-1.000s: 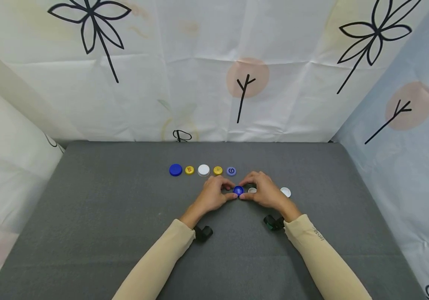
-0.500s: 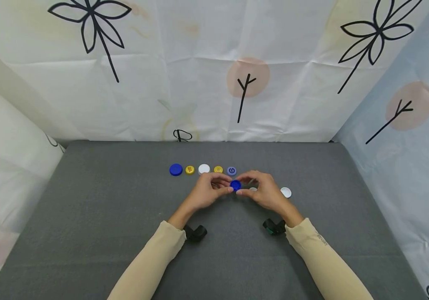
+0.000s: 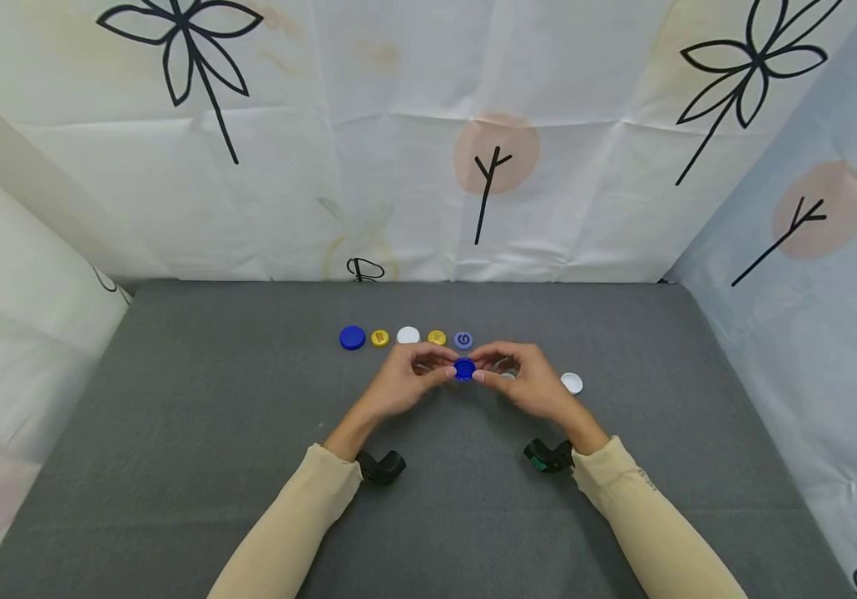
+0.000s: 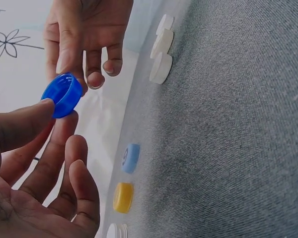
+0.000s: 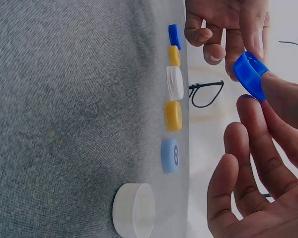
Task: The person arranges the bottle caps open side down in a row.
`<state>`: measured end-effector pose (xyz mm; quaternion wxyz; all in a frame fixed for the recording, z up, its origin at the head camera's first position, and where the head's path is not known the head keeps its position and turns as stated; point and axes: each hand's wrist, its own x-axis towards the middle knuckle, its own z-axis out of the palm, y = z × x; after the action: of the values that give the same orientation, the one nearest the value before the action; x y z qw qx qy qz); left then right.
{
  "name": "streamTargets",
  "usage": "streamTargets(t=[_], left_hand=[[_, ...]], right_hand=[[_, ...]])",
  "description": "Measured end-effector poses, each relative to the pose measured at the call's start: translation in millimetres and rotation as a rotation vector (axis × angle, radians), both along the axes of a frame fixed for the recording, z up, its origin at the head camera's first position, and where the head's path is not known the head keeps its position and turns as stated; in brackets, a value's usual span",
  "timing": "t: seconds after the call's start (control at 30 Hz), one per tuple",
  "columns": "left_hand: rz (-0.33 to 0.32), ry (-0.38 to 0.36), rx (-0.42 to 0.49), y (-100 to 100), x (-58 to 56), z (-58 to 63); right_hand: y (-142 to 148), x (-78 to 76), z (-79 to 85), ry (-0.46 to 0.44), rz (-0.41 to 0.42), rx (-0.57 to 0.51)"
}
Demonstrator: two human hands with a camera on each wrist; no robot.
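In the head view, we see a small round blue plastic cap [image 3: 464, 369] between the left hand [image 3: 406, 378] and the right hand [image 3: 529, 378]; it is at the fingertips of both, so neither hand is nearer, and just beyond it, on the grey cloth-covered table [image 3: 211, 416], lies a round light blue plastic cap [image 3: 463, 340]. In the left wrist view, we notice the left thumb and a finger pinching its rim, only as wide apart as the cap needs, and its hollow faces away from the table. In the right wrist view, the right thumb and a finger pinch the opposite rim; being round, the cap has no long axis, and it is raised, well apart from a round white plastic cap [image 5: 133, 210]
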<state>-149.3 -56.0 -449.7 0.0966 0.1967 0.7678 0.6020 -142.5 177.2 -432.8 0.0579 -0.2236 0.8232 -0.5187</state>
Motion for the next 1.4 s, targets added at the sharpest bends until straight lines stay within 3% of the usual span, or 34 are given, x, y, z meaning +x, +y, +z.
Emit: streamTargets(t=[0.17, 0.3, 0.63, 0.8, 0.97, 1.1, 1.27, 1.4], left_hand=[[0.007, 0.012, 0.023, -0.6, 0.9, 2.2], [0.017, -0.001, 0.024, -0.5, 1.4, 3.9], [0.012, -0.229, 0.054, -1.4, 0.6, 9.0], [0.001, -0.249, 0.077, -2.1, 0.1, 12.5], [-0.008, -0.217, 0.087, -3.0, 0.0, 13.9], [-0.028, -0.124, 0.055, -2.5, -1.8, 13.9], [-0.03, 0.063, -0.088, 2.8, -7.6, 14.1], [-0.021, 0.156, -0.204, 10.6, -14.7, 14.2]], right_hand=[[-1.1, 0.7, 2.3, -0.026, -0.011, 0.005], [-2.9, 0.6, 2.5, 0.02, -0.015, -0.018], [-7.3, 0.9, 5.5, 0.198, -0.028, -0.077], [-10.4, 3.9, 12.4, 0.205, -0.022, -0.086], [-8.2, 1.4, 8.2, 0.137, -0.003, -0.076], [-6.8, -0.3, 7.8, 0.092, 0.009, -0.039], [-5.6, -2.5, 10.4, 0.059, -0.004, 0.024], [-3.7, -7.2, 12.9, 0.065, -0.032, 0.093]])
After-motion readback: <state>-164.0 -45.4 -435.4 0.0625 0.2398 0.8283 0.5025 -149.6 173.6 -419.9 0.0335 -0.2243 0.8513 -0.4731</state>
